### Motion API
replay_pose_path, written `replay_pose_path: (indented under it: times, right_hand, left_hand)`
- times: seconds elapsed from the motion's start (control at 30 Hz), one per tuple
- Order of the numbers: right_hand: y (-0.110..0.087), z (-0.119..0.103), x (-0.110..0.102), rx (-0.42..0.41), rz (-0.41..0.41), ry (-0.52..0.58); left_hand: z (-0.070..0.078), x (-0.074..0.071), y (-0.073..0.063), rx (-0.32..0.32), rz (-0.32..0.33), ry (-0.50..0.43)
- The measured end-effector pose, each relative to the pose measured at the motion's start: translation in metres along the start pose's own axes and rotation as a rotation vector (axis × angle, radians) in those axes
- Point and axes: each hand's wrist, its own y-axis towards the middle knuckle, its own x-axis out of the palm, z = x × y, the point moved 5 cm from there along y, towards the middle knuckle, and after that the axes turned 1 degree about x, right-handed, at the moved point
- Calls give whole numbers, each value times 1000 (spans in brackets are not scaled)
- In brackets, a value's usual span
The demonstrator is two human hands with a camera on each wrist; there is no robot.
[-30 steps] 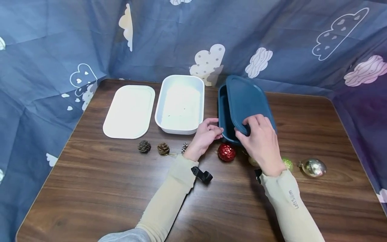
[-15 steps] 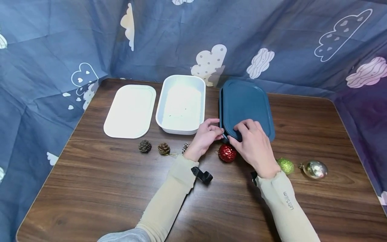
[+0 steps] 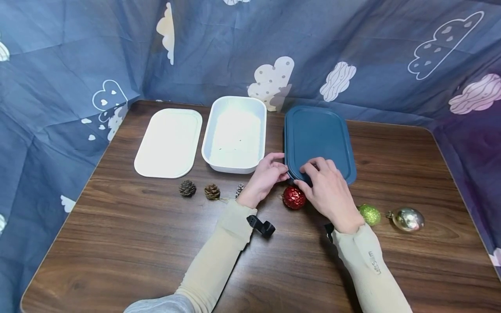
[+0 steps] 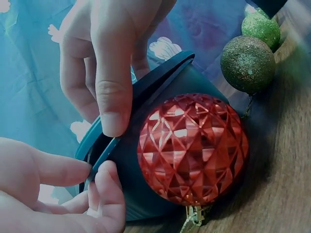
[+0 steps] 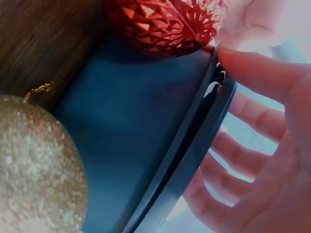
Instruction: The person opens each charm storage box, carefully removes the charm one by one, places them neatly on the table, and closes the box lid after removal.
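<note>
A dark blue lid [image 3: 321, 134] lies over a matching blue box [image 5: 131, 107], with a narrow gap along the front rim in both wrist views. At the box's front left corner, my left hand [image 3: 267, 176] pinches the rim between thumb and finger. My right hand [image 3: 330, 191] grips the lid's front edge, thumb at the edge and fingers bent over the top. Close against the front wall sits a red faceted Christmas ball [image 4: 194, 150]. A gold glitter ball [image 5: 39, 170] is beside that wall too, hidden under my right hand in the head view.
Left of the blue box stands an open white box [image 3: 235, 134], and a white lid [image 3: 169, 143] lies flat beyond it. Three pine cones [image 3: 212, 191] line up in front. To the right are a green glitter ball [image 3: 369, 214] and a silver ornament [image 3: 408, 219].
My right hand has lowered the tilted blue lid leftward onto the box, covering the opening that showed before. My left hand has stayed at the box corner.
</note>
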Motion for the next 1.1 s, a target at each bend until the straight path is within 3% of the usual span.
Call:
replay_pose_path:
  times: [0.43,0.7,1.1]
  right_hand:
    - [0,-3,7,16,-34,0]
    - [2,-3,8,11,-29,27]
    - [12,5,0,145,-178,122]
  left_hand:
    - [1,-1,0,-49,47,-37]
    - [0,-2,2,-24,60,13]
    - [1,-3,0,39,24,93]
